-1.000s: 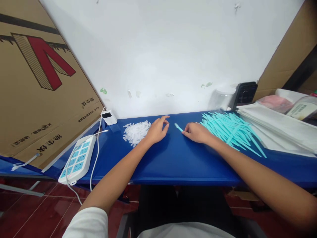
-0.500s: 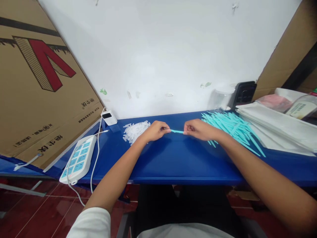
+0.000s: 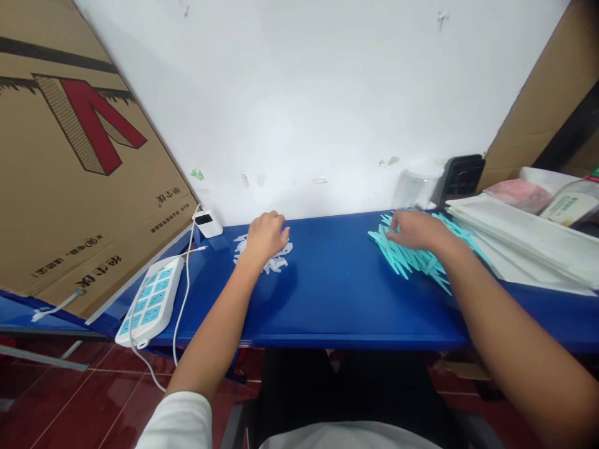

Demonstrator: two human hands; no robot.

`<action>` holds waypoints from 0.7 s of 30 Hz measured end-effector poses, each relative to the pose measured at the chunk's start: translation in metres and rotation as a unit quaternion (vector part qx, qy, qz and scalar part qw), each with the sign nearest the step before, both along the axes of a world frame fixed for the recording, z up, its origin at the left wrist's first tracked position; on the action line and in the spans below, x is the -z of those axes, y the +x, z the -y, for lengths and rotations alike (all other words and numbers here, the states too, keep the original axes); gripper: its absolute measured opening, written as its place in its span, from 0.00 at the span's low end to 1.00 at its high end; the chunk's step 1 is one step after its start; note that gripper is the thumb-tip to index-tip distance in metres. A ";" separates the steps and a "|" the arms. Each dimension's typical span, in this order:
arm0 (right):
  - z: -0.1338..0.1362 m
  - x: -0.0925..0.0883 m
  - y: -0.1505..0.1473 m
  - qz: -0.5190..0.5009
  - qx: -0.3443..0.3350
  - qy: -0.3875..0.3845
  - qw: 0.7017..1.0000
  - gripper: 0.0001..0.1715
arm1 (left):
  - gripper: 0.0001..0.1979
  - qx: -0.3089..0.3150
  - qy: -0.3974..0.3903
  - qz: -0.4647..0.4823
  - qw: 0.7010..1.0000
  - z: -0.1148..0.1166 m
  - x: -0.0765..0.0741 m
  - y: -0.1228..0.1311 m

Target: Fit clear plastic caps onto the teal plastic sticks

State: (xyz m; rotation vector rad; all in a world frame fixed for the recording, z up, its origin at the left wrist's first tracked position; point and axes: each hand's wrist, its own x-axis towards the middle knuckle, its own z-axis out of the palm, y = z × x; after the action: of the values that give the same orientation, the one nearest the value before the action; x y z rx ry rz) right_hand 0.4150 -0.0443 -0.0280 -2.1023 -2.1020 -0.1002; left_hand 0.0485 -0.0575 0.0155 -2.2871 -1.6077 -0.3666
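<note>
My left hand [image 3: 266, 238] is over a pile of small whitish translucent plastic pieces [image 3: 276, 262] at the left of the blue table [image 3: 322, 305]. Its thumb stands apart from the fingers, whose tips are partly hidden behind the hand. On the right, my right hand [image 3: 414, 231] reaches into a heap of long thin teal plastic sticks [image 3: 397, 257], which look like slim razor handles. The thumb and forefinger of that hand look slightly apart at the near side of the heap, a little blurred. No stick shows held in either hand.
A white power strip [image 3: 152, 302] with cables and a small white device [image 3: 207, 223] are at the left, beside a large cardboard box [image 3: 60, 206]. White sheets [image 3: 528, 243], a clear jar [image 3: 418, 186], a black device [image 3: 463, 178] and a bottle [image 3: 571, 199] are at the right.
My hands have parted from the middle, where both held a teal stick. The left moved left onto the whitish pieces, the right moved right onto the teal heap. The stick is out of sight.
</note>
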 end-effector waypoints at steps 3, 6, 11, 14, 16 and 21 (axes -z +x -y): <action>0.002 -0.002 -0.007 0.019 -0.001 0.019 1.000 0.18 | 0.16 0.223 -0.052 0.029 0.973 0.082 0.021 0.042; 0.002 -0.002 -0.013 0.012 -0.023 0.032 0.999 0.17 | 0.12 0.458 -0.175 -0.040 0.871 0.168 0.087 0.071; 0.002 0.000 -0.020 -0.017 -0.044 0.049 0.998 0.15 | 0.16 0.281 -0.345 -0.155 0.882 0.205 0.219 0.067; 0.003 0.000 -0.024 -0.036 -0.050 0.070 0.996 0.15 | 0.24 0.251 -0.395 -0.146 0.872 0.188 0.253 0.056; 0.003 -0.001 -0.026 -0.044 -0.051 0.082 0.994 0.14 | 0.28 0.258 -0.407 -0.150 0.863 0.181 0.260 0.052; 0.004 -0.001 -0.029 -0.062 -0.062 0.092 0.992 0.12 | 0.20 0.319 -0.422 -0.138 0.837 0.181 0.278 0.053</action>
State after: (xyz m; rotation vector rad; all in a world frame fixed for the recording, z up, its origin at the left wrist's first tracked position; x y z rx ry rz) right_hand 0.3864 -0.0485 -0.0268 -1.8219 -2.0602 -0.1380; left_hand 0.1013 -0.2388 -0.2620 -3.2974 -0.8730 0.6681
